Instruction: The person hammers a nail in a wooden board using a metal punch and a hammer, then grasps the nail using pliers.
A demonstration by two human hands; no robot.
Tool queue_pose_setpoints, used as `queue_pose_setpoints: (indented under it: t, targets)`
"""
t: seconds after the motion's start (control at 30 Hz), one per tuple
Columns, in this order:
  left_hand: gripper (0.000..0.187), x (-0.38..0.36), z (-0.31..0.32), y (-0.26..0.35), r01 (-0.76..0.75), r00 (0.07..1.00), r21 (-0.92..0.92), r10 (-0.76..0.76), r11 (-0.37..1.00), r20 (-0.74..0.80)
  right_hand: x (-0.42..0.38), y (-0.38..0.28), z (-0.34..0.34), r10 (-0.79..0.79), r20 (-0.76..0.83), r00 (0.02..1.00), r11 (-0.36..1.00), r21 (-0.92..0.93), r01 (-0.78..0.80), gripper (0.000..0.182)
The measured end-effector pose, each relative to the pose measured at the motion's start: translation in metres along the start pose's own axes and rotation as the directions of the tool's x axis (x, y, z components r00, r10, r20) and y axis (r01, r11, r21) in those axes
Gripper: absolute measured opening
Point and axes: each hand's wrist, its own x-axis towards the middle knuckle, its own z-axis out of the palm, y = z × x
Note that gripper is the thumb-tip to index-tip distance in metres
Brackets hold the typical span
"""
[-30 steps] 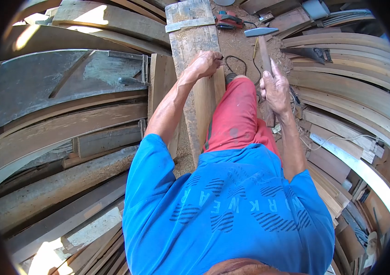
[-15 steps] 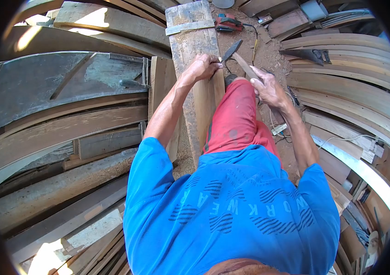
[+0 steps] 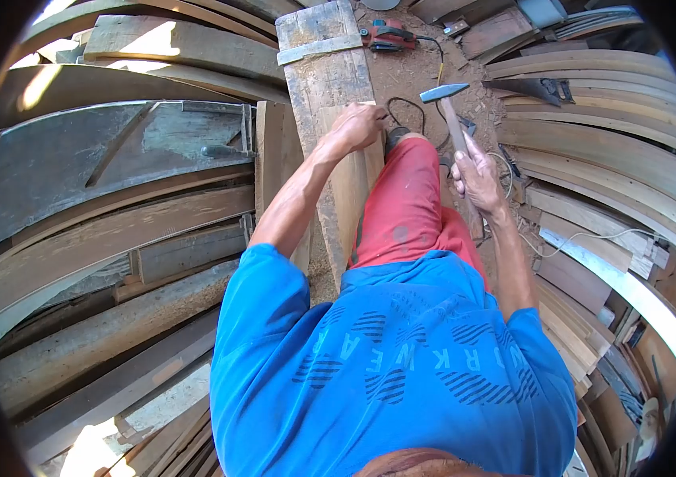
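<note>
The right hand point(image 3: 479, 181) is closed around the wooden handle of a hammer point(image 3: 453, 119), whose head points to the far side, over the floor right of the bent leg and apart from the plank. The left hand point(image 3: 360, 127) is curled above the plank; I cannot tell what, if anything, its fingers pinch.

The hammer looks stiff and sturdy, probably weighted toward its narrow, tapered grey head point(image 3: 444, 93). The handle is the place to hold it, low down for swing or higher for control; the bare wood should grip well unless dusty.

Beneath the left hand, a smooth, straight-edged timber point(image 3: 354, 187) lies lengthwise on the rougher, stained plank point(image 3: 318, 94). It seems rigid, best held by its edges. A pale batten point(image 3: 319, 49) crosses the plank's far end.

Farther out, a red power tool point(image 3: 388, 36) sits on the dusty floor point(image 3: 425, 71). To the right, a thin-bladed saw point(image 3: 522, 87) rests against long boards point(image 3: 616, 147); to the left stands a scuffed, dark panel point(image 3: 187, 139).
</note>
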Motion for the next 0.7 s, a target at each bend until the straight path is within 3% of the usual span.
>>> queue_pose_setpoints:
  t: [0.07,0.13,0.17,0.27,0.3,0.43,0.53,0.63,0.7]
  targets:
    - [0.022,-0.031,-0.014,-0.003,0.110,0.993,-0.190,-0.115,0.976,-0.014,-0.005,0.000,-0.004,0.017,-0.012,1.000,1.000,-0.024,-0.017,0.063]
    - [0.022,-0.051,-0.017,-0.022,0.155,0.975,-0.121,-0.171,0.981,-0.144,-0.008,0.003,-0.005,0.008,-0.020,1.000,0.999,-0.051,-0.009,0.064]
    - [0.034,-0.056,-0.005,-0.039,0.100,0.946,-0.142,-0.138,0.985,-0.292,-0.008,0.003,-0.004,0.012,-0.019,1.000,0.998,-0.058,-0.013,0.064]
    - [0.048,-0.073,-0.002,-0.007,0.348,0.914,-0.046,-0.350,0.936,-0.207,-0.009,-0.001,0.007,0.005,-0.006,1.000,1.000,-0.029,-0.005,0.064]
    - [0.055,-0.073,0.009,-0.004,0.335,0.917,0.126,-0.293,0.934,-0.270,-0.009,-0.003,0.012,-0.005,0.006,1.000,0.999,-0.035,0.005,0.064]
    - [0.046,-0.064,0.013,-0.019,0.333,0.930,0.004,-0.328,0.943,-0.167,-0.013,-0.011,0.024,-0.052,0.044,0.998,0.997,-0.063,0.054,0.062]
    - [0.037,-0.063,0.016,-0.027,0.333,0.906,0.025,-0.312,0.943,-0.285,-0.016,-0.011,0.030,-0.078,0.068,0.995,0.993,-0.078,0.083,0.062]
    - [0.033,-0.068,0.010,-0.048,0.346,0.846,-0.135,-0.371,0.929,-0.383,-0.022,-0.014,0.030,-0.100,0.075,0.992,0.987,-0.121,0.108,0.062]
    - [0.033,-0.077,-0.003,-0.050,0.320,0.839,-0.337,-0.430,0.885,-0.332,-0.030,-0.019,0.033,-0.105,0.069,0.992,0.978,-0.173,0.116,0.062]
